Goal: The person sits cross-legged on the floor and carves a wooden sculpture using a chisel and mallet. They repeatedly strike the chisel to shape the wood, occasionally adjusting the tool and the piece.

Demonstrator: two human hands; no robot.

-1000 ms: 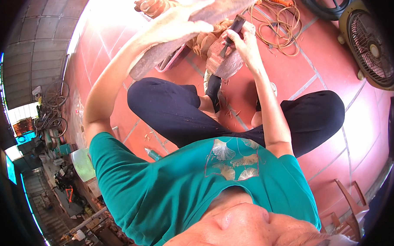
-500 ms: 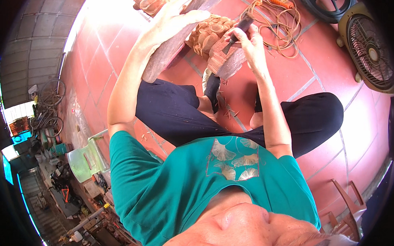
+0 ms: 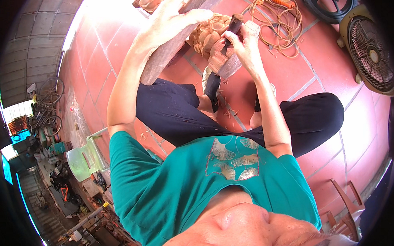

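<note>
My left hand (image 3: 170, 25), washed out by glare, lies on a long greyish piece of wood (image 3: 162, 63). Its thumb reaches across the wood toward the right, and its fingers stretch toward the top edge, partly cut off. Between thumb and forefinger my right hand (image 3: 245, 44) grips a chisel (image 3: 233, 26) by its dark handle. The chisel stands fairly upright, its lower end at a pale cut block of wood (image 3: 227, 65). Behind that block is a brown carved wooden piece (image 3: 208, 34) with rounded shapes. Its underside is hidden.
Wood shavings (image 3: 232, 112) lie on the red tiled floor (image 3: 303, 74) by my feet. A coiled cord (image 3: 291, 39), a fan (image 3: 371, 53) and a wheel (image 3: 329, 6) are at the far right. A pale green chair (image 3: 85, 160) stands left, a brown chair (image 3: 350, 206) right.
My right hand has shifted slightly left, and the chisel has turned from leaning right to a more upright stance. My left hand and the long wood have barely moved.
</note>
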